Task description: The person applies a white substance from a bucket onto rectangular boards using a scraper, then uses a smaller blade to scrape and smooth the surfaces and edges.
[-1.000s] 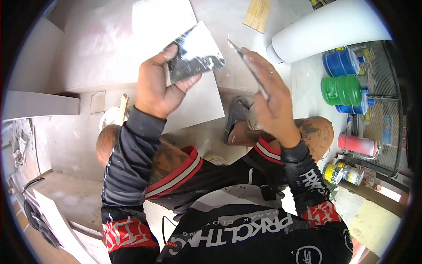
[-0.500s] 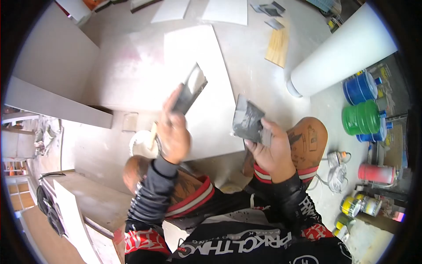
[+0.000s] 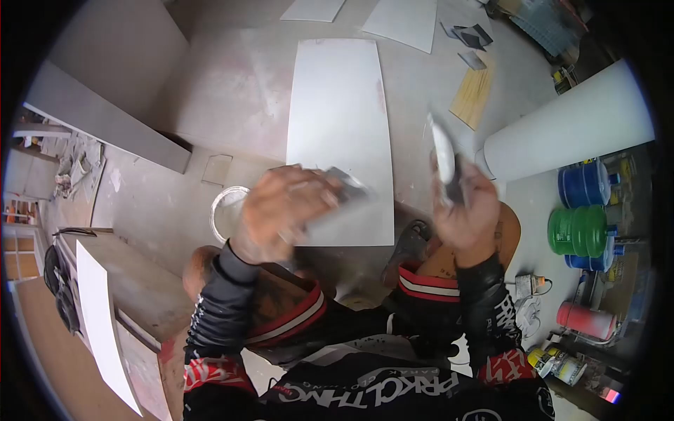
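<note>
My left hand point(image 3: 284, 210), blurred by motion, is closed around a dark flat putty spreader point(image 3: 345, 186). It is over the lower left part of a long white board point(image 3: 338, 105) on the floor; contact with the board cannot be made out. My right hand point(image 3: 469, 210) grips a second dark putty spreader point(image 3: 456, 188), held up to the right of the board. A thick streak of white putty point(image 3: 443, 151) lies along that blade. Beside my left wrist stands a round white tub point(image 3: 223, 214), partly hidden by the hand.
More white panels point(image 3: 404, 24) lie at the far side, near several loose dark spreaders point(image 3: 474, 36) and a wooden piece point(image 3: 473, 97). A large white cylinder point(image 3: 572, 119) lies at right, with blue and green water jugs point(image 3: 577, 231) below it. A grey panel point(image 3: 112, 116) stands at left.
My left hand has come down and right, its spreader now low near the board. My right hand has risen and turned its spreader edge-up, and white putty now shows on that blade.
</note>
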A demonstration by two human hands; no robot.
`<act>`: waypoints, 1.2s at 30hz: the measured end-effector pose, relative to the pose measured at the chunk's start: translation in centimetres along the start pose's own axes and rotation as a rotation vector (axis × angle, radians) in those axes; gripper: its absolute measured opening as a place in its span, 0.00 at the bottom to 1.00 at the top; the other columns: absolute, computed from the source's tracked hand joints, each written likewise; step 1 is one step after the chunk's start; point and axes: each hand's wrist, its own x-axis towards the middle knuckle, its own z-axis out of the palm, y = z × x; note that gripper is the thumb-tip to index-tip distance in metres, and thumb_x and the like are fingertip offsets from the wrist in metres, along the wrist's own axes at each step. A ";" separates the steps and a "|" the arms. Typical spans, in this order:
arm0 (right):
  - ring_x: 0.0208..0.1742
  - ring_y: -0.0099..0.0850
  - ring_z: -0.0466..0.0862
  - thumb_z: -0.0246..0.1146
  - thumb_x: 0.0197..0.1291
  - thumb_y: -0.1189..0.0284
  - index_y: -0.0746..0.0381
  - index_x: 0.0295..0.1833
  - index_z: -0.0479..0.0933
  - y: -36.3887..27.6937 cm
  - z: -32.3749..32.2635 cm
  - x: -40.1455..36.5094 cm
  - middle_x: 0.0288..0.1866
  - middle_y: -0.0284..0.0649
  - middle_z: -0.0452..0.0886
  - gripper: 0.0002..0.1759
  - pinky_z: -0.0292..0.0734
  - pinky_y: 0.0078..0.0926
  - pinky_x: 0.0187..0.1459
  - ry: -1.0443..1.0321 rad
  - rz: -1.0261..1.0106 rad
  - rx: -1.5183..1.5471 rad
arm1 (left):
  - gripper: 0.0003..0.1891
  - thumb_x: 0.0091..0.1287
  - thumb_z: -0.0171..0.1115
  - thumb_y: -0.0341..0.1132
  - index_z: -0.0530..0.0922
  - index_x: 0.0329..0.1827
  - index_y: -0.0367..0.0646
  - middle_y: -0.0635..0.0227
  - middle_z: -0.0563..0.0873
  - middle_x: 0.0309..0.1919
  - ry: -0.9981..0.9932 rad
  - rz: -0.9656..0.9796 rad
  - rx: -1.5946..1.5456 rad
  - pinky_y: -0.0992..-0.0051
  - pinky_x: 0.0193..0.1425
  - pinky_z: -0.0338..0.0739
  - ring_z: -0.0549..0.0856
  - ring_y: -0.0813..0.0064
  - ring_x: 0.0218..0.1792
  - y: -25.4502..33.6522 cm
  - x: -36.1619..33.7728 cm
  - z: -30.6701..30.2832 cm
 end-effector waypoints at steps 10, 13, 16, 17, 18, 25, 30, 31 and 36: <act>0.64 0.51 0.76 0.65 0.54 0.87 0.58 0.58 0.80 -7.6 7.7 0.7 0.62 0.51 0.76 0.25 0.69 0.44 0.69 -0.334 -1.036 -0.009 | 0.15 0.74 0.52 0.38 0.73 0.58 0.41 0.63 0.85 0.46 0.558 -1.164 -1.771 0.61 0.41 0.88 0.88 0.66 0.41 -0.6 1.0 1.5; 0.69 0.52 0.71 0.64 0.47 0.87 0.57 0.58 0.80 -4.8 8.9 1.2 0.66 0.49 0.71 0.29 0.64 0.51 0.70 -0.376 -1.046 -0.193 | 0.15 0.74 0.51 0.36 0.73 0.57 0.38 0.61 0.85 0.46 0.548 -1.085 -1.768 0.60 0.39 0.88 0.88 0.66 0.41 -2.0 0.5 1.4; 0.69 0.54 0.70 0.62 0.48 0.87 0.58 0.58 0.80 -4.1 7.4 1.9 0.66 0.50 0.70 0.29 0.63 0.50 0.71 -0.477 -0.989 -0.438 | 0.15 0.73 0.54 0.36 0.73 0.55 0.33 0.58 0.85 0.45 0.484 -1.136 -1.708 0.67 0.39 0.88 0.88 0.66 0.36 -2.9 -0.4 0.3; 0.69 0.54 0.70 0.62 0.48 0.87 0.58 0.58 0.80 -3.8 7.3 1.9 0.66 0.50 0.70 0.29 0.63 0.50 0.71 -0.499 -1.001 -0.443 | 0.15 0.73 0.54 0.36 0.73 0.55 0.33 0.58 0.85 0.45 0.512 -1.123 -1.713 0.67 0.39 0.88 0.88 0.66 0.36 -2.9 -0.3 -0.1; 0.69 0.55 0.69 0.60 0.48 0.88 0.59 0.59 0.79 -3.2 7.1 1.8 0.66 0.51 0.70 0.30 0.63 0.49 0.70 -0.440 -0.891 -0.454 | 0.15 0.72 0.55 0.37 0.74 0.54 0.33 0.58 0.85 0.43 0.535 -1.157 -1.712 0.68 0.35 0.87 0.88 0.66 0.33 -2.6 -0.1 -0.5; 0.67 0.51 0.72 0.49 0.47 0.91 0.65 0.65 0.72 9.3 5.0 8.8 0.64 0.57 0.73 0.35 0.67 0.37 0.68 -0.615 -0.433 -0.735 | 0.15 0.73 0.54 0.37 0.73 0.57 0.37 0.62 0.83 0.49 0.940 -0.787 -1.265 0.53 0.50 0.86 0.87 0.64 0.47 -4.6 -1.8 -6.5; 0.69 0.50 0.70 0.49 0.46 0.89 0.69 0.67 0.68 15.8 6.2 16.9 0.66 0.57 0.72 0.36 0.65 0.37 0.70 -0.476 -0.385 -0.819 | 0.12 0.73 0.47 0.35 0.74 0.50 0.39 0.61 0.86 0.38 1.123 -0.747 -1.363 0.64 0.36 0.87 0.89 0.65 0.33 -7.2 -2.6 -9.3; 0.69 0.50 0.70 0.49 0.47 0.89 0.70 0.68 0.67 16.3 6.9 18.0 0.66 0.57 0.72 0.36 0.65 0.37 0.70 -0.466 -0.401 -0.832 | 0.12 0.73 0.47 0.35 0.74 0.51 0.39 0.61 0.86 0.39 1.119 -0.775 -1.369 0.65 0.35 0.88 0.89 0.65 0.34 -7.3 -2.7 -9.4; 0.69 0.49 0.70 0.47 0.49 0.89 0.70 0.68 0.67 17.3 11.9 20.2 0.68 0.56 0.71 0.35 0.64 0.36 0.71 -0.375 -0.467 -0.892 | 0.14 0.72 0.46 0.36 0.73 0.53 0.38 0.59 0.86 0.43 1.104 -0.994 -1.226 0.67 0.36 0.90 0.90 0.64 0.39 -7.1 -1.6 -8.6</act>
